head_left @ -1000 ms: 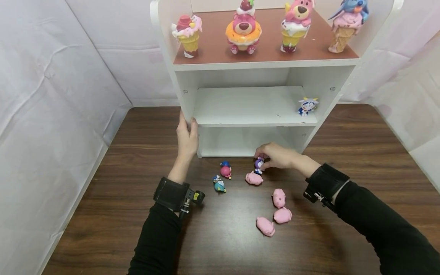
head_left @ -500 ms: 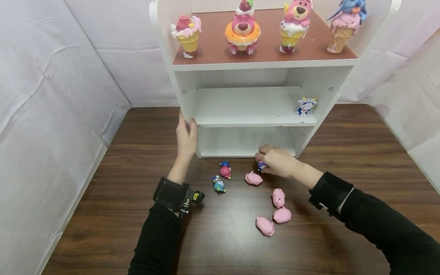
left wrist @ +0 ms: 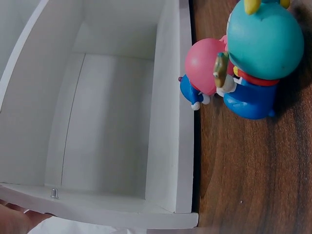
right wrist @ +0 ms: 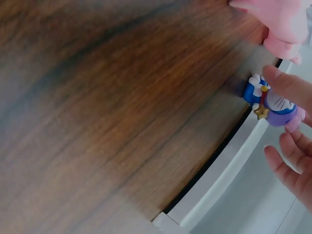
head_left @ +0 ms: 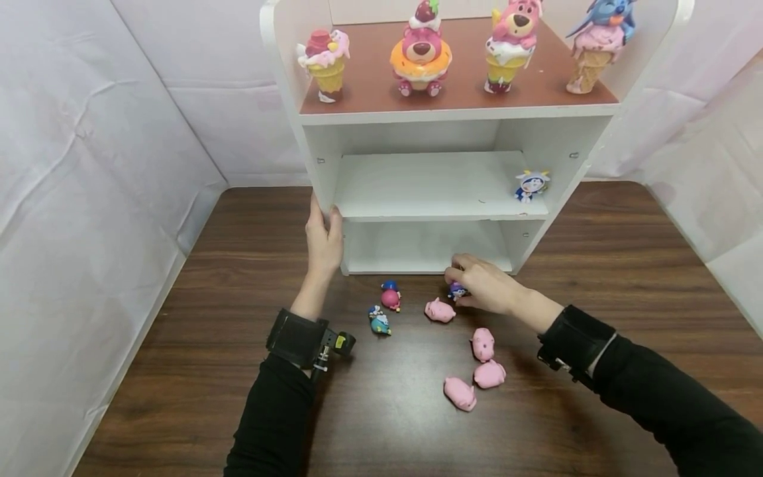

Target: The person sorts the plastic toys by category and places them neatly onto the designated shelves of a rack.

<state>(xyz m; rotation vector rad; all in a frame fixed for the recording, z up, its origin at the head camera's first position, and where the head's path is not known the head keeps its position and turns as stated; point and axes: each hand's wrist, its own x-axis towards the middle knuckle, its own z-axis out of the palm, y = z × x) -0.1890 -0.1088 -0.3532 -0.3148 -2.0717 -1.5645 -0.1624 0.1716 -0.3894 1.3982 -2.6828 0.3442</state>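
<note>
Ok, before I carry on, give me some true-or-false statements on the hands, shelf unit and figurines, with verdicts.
1. The left hand touches the left side of the white shelf unit. True.
2. Four pink pigs are on the wooden table. True.
3. The right hand pinches a pink pig. False: it pinches the purple-hooded Doraemon figurine.
4. The pale-hooded horned figurine is at the left end of the middle shelf. False: it is at the right end.
5. Four larger figurines stand on the top shelf. True.
6. The teal-hooded figurine is on the top shelf. False: it is on the table, near the pink-hooded figurine.
</note>
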